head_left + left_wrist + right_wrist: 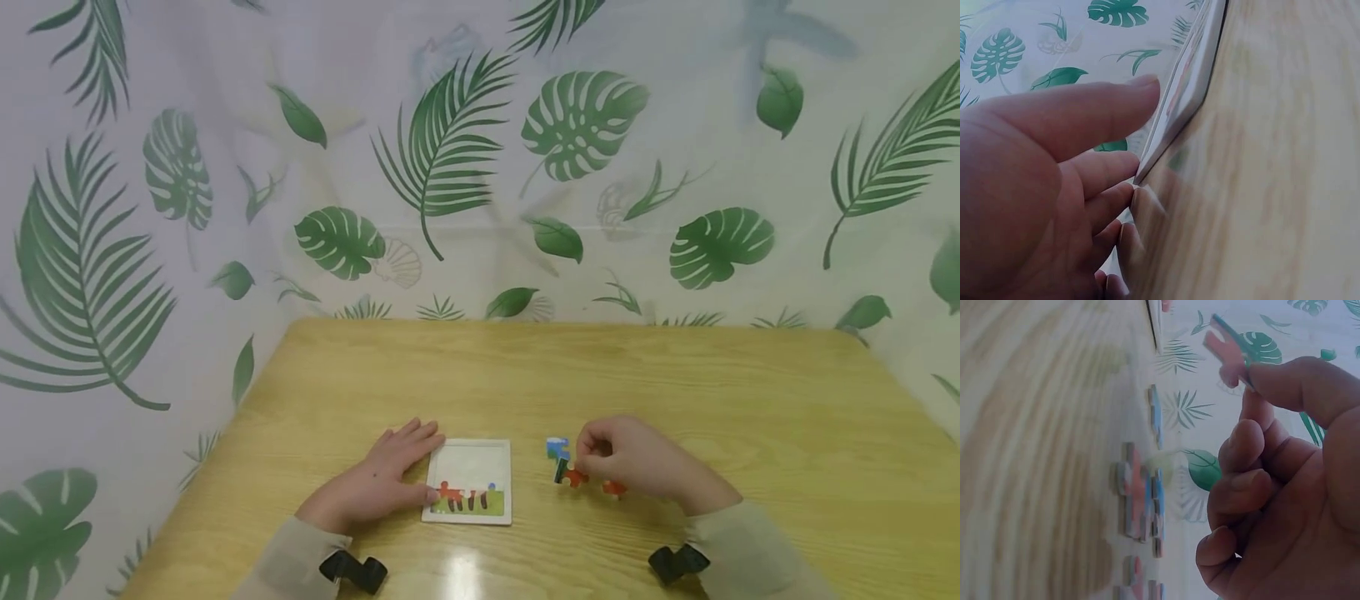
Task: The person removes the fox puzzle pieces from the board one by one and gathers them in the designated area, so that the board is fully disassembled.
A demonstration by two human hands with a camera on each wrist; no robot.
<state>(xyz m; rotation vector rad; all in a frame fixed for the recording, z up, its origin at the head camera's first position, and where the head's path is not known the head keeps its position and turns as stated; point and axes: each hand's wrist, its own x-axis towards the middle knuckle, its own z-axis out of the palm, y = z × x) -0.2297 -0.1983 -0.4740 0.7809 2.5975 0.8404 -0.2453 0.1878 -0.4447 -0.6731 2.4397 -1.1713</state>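
A square white puzzle tray (507, 467) lies on the table, with a bottom row of joined green and red puzzle pieces (480, 502) inside it. My left hand (390, 479) lies at the tray's left side, fingers extended and thumb over the frame's edge. My right hand (633, 460), to the right of the tray, pinches a red jigsaw piece (1230, 356) between thumb and index finger. The right wrist view shows that piece raised off the table. Near this hand lie a blue jigsaw piece (557, 445) and a red jigsaw piece (613, 489), the latter partly hidden.
Several loose pieces (1137, 494) lie beneath the right hand in the right wrist view. The wooden table (570, 375) reaches back to a leaf-patterned curtain (480, 275). Black bands (352, 572) circle both sleeved wrists.
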